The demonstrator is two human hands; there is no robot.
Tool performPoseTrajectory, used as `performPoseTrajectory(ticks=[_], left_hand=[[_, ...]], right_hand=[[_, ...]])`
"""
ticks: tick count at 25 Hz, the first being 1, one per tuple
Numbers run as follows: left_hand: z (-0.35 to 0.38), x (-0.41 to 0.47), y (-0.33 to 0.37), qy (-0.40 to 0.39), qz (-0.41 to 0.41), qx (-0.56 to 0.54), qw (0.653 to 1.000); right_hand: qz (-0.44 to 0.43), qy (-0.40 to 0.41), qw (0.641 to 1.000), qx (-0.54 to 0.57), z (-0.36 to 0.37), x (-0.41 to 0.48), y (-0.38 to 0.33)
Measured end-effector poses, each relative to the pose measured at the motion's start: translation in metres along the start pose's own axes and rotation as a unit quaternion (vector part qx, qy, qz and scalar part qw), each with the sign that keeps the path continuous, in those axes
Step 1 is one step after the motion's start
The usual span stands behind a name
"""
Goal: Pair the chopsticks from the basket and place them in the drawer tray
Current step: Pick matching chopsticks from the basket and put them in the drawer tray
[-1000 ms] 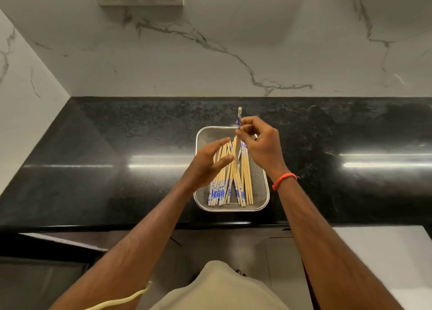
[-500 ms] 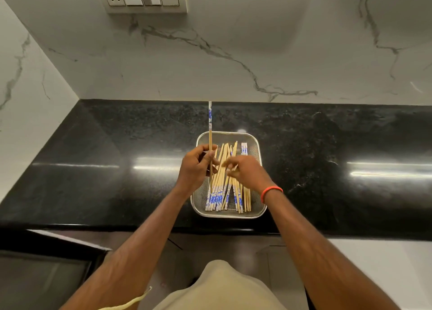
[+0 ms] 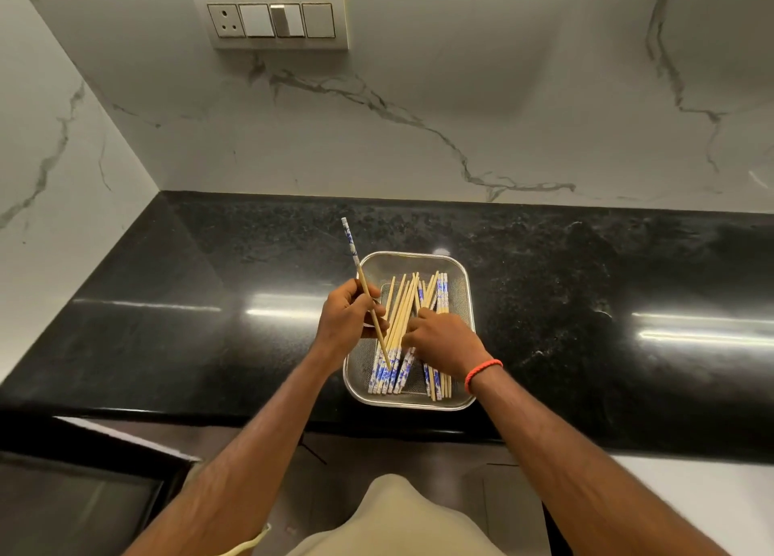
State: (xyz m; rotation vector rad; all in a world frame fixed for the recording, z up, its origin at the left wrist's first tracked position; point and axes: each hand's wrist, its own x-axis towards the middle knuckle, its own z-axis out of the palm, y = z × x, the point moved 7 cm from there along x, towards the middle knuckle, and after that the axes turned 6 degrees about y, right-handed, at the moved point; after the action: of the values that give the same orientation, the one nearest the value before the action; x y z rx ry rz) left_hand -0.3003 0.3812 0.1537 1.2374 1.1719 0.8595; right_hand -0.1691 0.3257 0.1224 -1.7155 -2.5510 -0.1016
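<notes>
Now: L hand (image 3: 347,321) fingers curled round one chopstick (image 3: 356,262), patterned end sticking up past them. R hand (image 3: 444,339) fingers, just right of L's, bent onto the chopstick pile (image 3: 402,304) in the mesh basket (image 3: 469,279) on the table (image 3: 209,304) – can't tell if they grip any.

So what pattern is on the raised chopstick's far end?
Blue-and-white print on the held chopstick, plain wood below; head view.

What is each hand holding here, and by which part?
Left hand grips one chopstick on its plain wooden shaft, patterned end up. Right hand rests on the chopsticks in the basket; whether it pinches one cannot be told.
</notes>
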Motion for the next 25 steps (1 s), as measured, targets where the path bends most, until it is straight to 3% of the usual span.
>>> performPoseTrajectory(ticks=[8, 11, 13, 15, 17, 19, 20, 22, 25], left_hand=[[0.002, -0.001, 0.0, 0.006, -0.007, -0.015, 1.0], [0.001, -0.002, 0.002, 0.003, -0.005, -0.004, 1.0], [0.0, -0.002, 0.003, -0.002, -0.004, -0.002, 1.0], [0.001, -0.001, 0.005, -0.015, -0.007, 0.001, 1.0], [0.006, -0.001, 0.007, -0.035, -0.008, 0.004, 0.999], [0.014, -0.002, 0.011, -0.06, -0.006, 0.004, 0.998], [0.018, -0.003, 0.012, -0.074, -0.006, 0.001, 0.997], [0.026, -0.005, 0.014, -0.1, -0.009, -0.012, 0.995], [0.032, -0.009, 0.014, -0.125, -0.016, -0.03, 0.992]], right_hand=[[-0.072, 0.056, 0.996, -0.008, -0.005, -0.014, 0.0], [0.016, 0.194, 0.975, 0.103, -0.041, -0.017, 0.014], [0.152, 0.313, 0.905, 0.244, -0.067, -0.027, 0.038], [0.265, 0.385, 0.792, 0.394, -0.081, -0.036, 0.057], [0.332, 0.373, 0.687, 0.527, -0.086, -0.03, 0.068], [0.365, 0.324, 0.632, 0.603, -0.086, -0.016, 0.069], [0.371, 0.298, 0.63, 0.614, -0.086, -0.01, 0.066], [0.368, 0.26, 0.661, 0.6, -0.083, 0.002, 0.056], [0.359, 0.251, 0.679, 0.589, -0.076, 0.012, 0.044]])
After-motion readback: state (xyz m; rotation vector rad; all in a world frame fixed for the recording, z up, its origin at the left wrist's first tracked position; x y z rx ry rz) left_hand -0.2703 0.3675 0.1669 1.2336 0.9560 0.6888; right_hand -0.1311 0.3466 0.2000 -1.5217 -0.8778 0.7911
